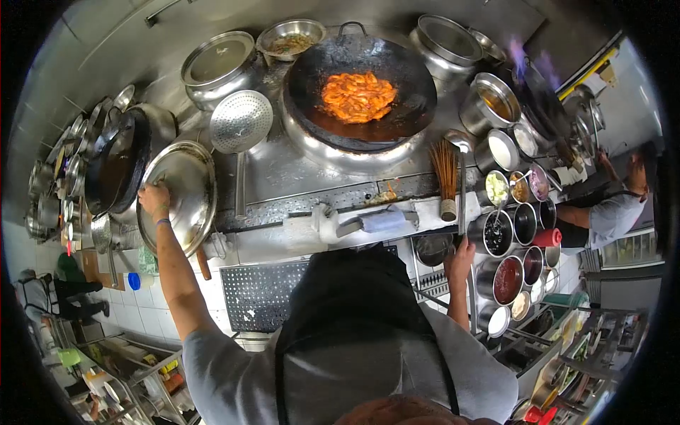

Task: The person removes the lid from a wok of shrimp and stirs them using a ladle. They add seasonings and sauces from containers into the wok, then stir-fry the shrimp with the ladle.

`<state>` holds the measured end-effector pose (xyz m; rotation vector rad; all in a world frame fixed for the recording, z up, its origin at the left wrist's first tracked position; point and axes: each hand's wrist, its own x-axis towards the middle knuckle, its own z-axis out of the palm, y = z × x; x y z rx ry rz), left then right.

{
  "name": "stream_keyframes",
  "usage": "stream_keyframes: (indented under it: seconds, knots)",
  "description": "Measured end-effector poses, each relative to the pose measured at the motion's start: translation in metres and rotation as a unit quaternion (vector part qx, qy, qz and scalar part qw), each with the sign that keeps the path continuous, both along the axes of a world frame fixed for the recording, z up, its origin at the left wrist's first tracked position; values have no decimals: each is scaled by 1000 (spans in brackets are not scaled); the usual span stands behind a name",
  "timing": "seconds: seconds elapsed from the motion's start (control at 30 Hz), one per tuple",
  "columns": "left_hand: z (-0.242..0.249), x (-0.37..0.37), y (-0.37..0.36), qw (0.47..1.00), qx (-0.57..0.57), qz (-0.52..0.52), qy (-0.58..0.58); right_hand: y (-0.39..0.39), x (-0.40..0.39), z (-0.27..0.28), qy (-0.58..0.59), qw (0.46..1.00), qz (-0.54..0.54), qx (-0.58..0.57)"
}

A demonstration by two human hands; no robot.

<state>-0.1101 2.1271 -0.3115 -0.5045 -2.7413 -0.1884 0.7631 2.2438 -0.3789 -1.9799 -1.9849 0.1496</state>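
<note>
My left hand (154, 201) is closed on the knob of a large round metal lid (190, 185), which is tilted at the left of the stove. My right hand (460, 262) is wrapped round the lower end of the long handle of a ladle (460, 141), whose bowl rests on the steel counter. Just left of that handle stands a bamboo wok brush (445, 177). Ahead of me, a black wok (308, 81) sits on the burner with orange, sauce-coated food (358, 98) in it. A perforated skimmer (241, 122) lies between the lid and the wok.
Lidded pots (219, 60) and a metal bowl (291, 39) stand behind. Several sauce containers (508, 280) line my right side. Flames (518, 60) rise by another wok, where a co-worker (613, 216) stands. A second person (42, 294) is far left.
</note>
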Motion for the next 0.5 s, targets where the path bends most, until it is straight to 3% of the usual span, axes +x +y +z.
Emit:
stream_keyframes:
  seconds: [0.13, 0.17, 0.27, 0.33, 0.4, 0.43, 0.47, 0.5]
  knots:
    - [10, 25, 2, 998, -39, 29, 27, 46, 16, -37, 85, 996, -6, -37]
    - [34, 53, 10, 999, -24, 20, 23, 59, 24, -52, 66, 997, 17, 23]
    - [52, 83, 36, 976, 121, -95, 152, 76, -3, 10, 190, 976, -68, -84]
    - [85, 151, 61, 921, 208, -287, 162, 67, -16, 36, 240, 965, -63, -89]
    - [114, 273, 94, 858, 352, -373, -22, 59, -17, 20, 271, 962, -5, 30]
    - [114, 322, 108, 842, 342, -417, -17, 57, -22, 36, 295, 955, -7, -19]
    - [108, 365, 126, 794, 314, -521, -5, 62, -30, 63, 374, 923, -5, -94]
    - [99, 413, 145, 781, 312, -540, -34, 74, -43, 95, 448, 878, -6, -170]
